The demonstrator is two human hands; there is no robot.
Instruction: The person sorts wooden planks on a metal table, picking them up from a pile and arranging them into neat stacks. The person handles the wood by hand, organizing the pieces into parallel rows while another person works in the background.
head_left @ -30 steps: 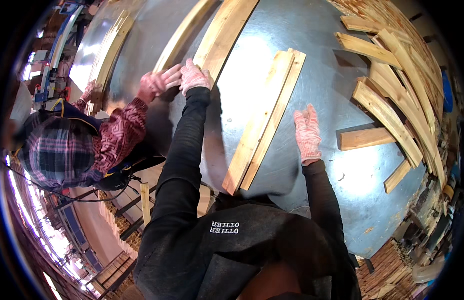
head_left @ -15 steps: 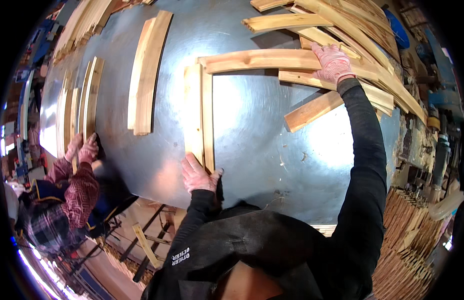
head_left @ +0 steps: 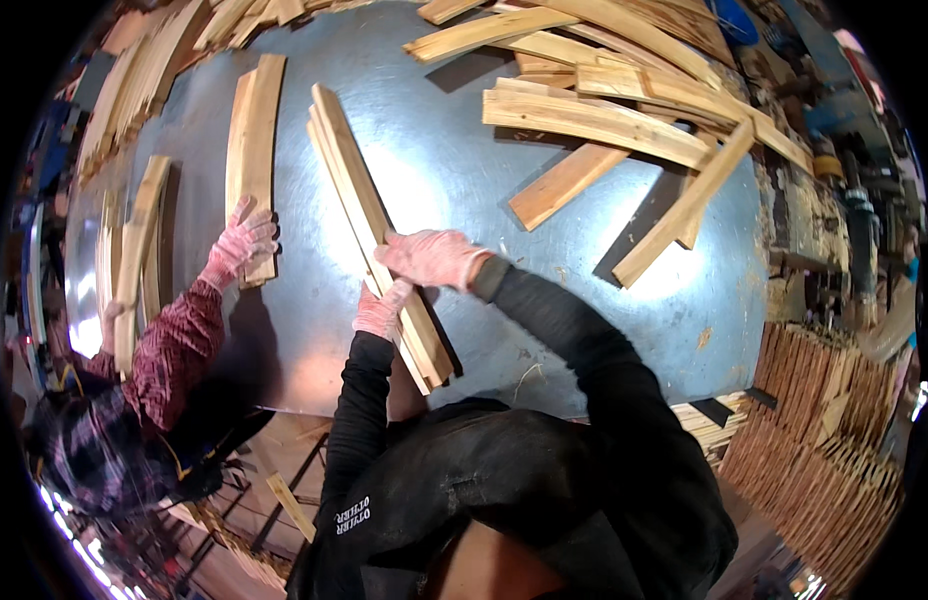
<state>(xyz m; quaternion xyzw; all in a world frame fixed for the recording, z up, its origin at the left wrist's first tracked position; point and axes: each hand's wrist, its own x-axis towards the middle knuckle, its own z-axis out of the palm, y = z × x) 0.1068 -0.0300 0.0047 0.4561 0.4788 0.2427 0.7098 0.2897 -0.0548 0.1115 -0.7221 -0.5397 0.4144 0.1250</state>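
Observation:
A small bundle of wooden boards (head_left: 353, 185) lies slantwise on the grey metal table in front of me, its far end to the left. My left hand (head_left: 382, 310), in a pinkish work glove, grips the bundle's left side near its lower part. Just above it, my right hand (head_left: 429, 258), gloved alike, is closed over the boards from the right, its fingertips at their top edge. To the left, a co-worker's gloved hand (head_left: 242, 245) rests on another pair of boards (head_left: 256, 140); their other hand is at a narrow board (head_left: 142, 240).
A loose heap of boards (head_left: 594, 125) covers the table's far right, with one board (head_left: 684, 205) sticking out toward me. Stacked boards (head_left: 144, 75) line the far left edge. Tall piles of wood (head_left: 814, 470) stand beyond the table at lower right.
My right hand has come left from the heap to the boards by my left hand. The boards now lie together at a slant. The co-worker's hand has reached onto the pair of boards.

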